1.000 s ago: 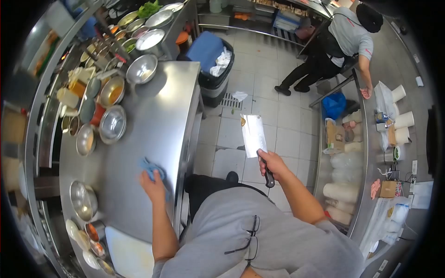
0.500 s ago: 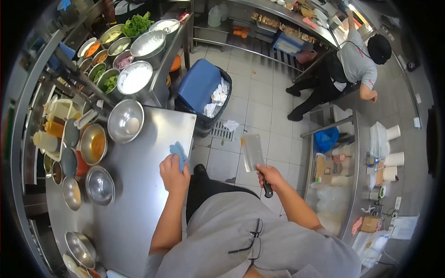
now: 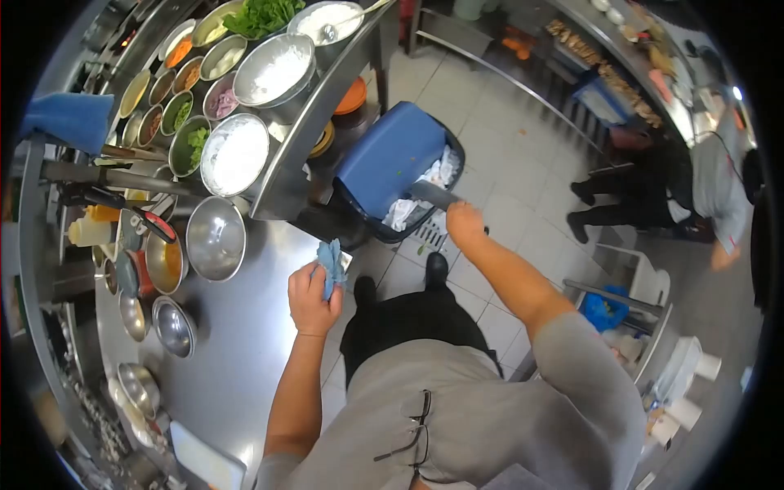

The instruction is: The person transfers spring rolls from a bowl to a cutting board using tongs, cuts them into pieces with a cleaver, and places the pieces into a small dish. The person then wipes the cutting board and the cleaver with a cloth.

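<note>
My left hand (image 3: 313, 304) is closed on a blue cloth (image 3: 331, 263) at the right edge of the steel table (image 3: 245, 343). My right hand (image 3: 466, 224) grips the handle of a cleaver (image 3: 431, 194), held out over the bin (image 3: 454, 167). The dark blade points left and appears nearly edge-on. Crumpled white paper (image 3: 441, 169) lies in the bin, below and around the blade. The bin's blue lid (image 3: 392, 151) leans over its left part. Whether the blade touches the paper I cannot tell.
Steel bowls (image 3: 216, 238) line the table's left side. Above stands a shelf with tubs of white powder (image 3: 234, 155) and vegetables. A co-worker (image 3: 717, 175) in a grey shirt stands at the right, near a rear counter. A white board (image 3: 206, 459) lies at the bottom left.
The cleaver in my right hand has moved up and over the bin, and its blade has turned. My view has shifted, with both feet now visible. The left hand still holds the cloth.
</note>
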Motion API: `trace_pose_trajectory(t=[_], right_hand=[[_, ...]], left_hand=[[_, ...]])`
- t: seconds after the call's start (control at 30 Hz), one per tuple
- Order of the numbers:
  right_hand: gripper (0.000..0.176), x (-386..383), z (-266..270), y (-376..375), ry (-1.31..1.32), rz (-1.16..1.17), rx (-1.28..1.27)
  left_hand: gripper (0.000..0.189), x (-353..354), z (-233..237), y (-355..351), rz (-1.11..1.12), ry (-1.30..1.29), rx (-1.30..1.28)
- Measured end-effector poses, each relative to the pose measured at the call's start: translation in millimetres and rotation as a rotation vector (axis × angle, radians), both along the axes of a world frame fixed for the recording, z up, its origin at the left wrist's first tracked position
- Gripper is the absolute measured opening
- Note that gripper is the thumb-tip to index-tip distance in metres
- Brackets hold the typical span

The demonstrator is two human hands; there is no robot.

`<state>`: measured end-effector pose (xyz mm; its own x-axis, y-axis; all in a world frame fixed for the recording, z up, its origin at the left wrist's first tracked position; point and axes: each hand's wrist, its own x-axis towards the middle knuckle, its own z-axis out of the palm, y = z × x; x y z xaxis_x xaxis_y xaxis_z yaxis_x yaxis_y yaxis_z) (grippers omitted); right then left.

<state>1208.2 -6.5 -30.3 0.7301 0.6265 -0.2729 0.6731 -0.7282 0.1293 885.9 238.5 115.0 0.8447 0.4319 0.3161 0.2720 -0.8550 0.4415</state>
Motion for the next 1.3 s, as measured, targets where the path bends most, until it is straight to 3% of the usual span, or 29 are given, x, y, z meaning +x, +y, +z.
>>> trace_pose_trajectory(t=[0.1,0.13,0.23,0.37,0.57,0.63,0.67,0.73,0.77,0.83,0.87,0.9,0.97,1.0,1.23,1.3], right_hand=[[0.029,35,-52,4,-0.076,0.2,-0.117],[0.042,41,-68,6,-0.075,0.245,-0.184],[0.054,45,-95,-6,-0.013,0.355,-0.228],[0.061,33,-68,-21,0.056,0.371,-0.356],[0.047,42,1,-99,0.035,0.391,-0.179],[0.04,62,48,-106,0.276,0.288,-0.146],[0.04,71,54,-115,0.273,0.299,-0.145],[0.028,82,58,-132,0.414,0.223,0.191],[0.028,85,56,-127,0.421,0.228,0.194],[0.028,100,45,-108,1.071,-0.393,0.269],[0.036,105,11,-104,1.205,-0.456,0.339],[0.036,104,-14,-98,1.22,-0.461,0.337],[0.038,101,-53,-86,1.319,-0.823,0.375],[0.041,94,-67,-88,1.314,-0.861,0.409],[0.041,49,-50,-189,1.246,-0.817,0.377],[0.037,44,-31,-228,0.884,-0.564,0.239]], left_hand=[[0.05,9,0,-3,0.036,0.023,0.041],[0.049,11,2,-3,0.034,0.038,0.042],[0.049,16,0,-3,0.041,0.07,0.058],[0.05,18,-5,-2,0.063,0.072,0.087],[0.052,17,-2,-3,0.071,0.077,0.101],[0.052,18,-2,-3,0.09,0.071,0.093],[0.052,17,-2,-4,0.102,0.076,0.082],[0.052,16,-1,-5,0.118,0.09,0.073],[0.052,17,-1,-4,0.123,0.09,0.099],[0.053,21,-2,-3,0.129,0.104,0.129],[0.053,21,-2,-4,0.135,0.097,0.14],[0.053,20,-3,-4,0.138,0.09,0.15],[0.053,18,-9,-4,0.14,0.106,0.141],[0.054,17,-9,-3,0.144,0.11,0.129],[0.055,13,-9,-4,0.119,0.084,0.141],[0.056,12,-7,-3,0.125,0.062,0.146]])
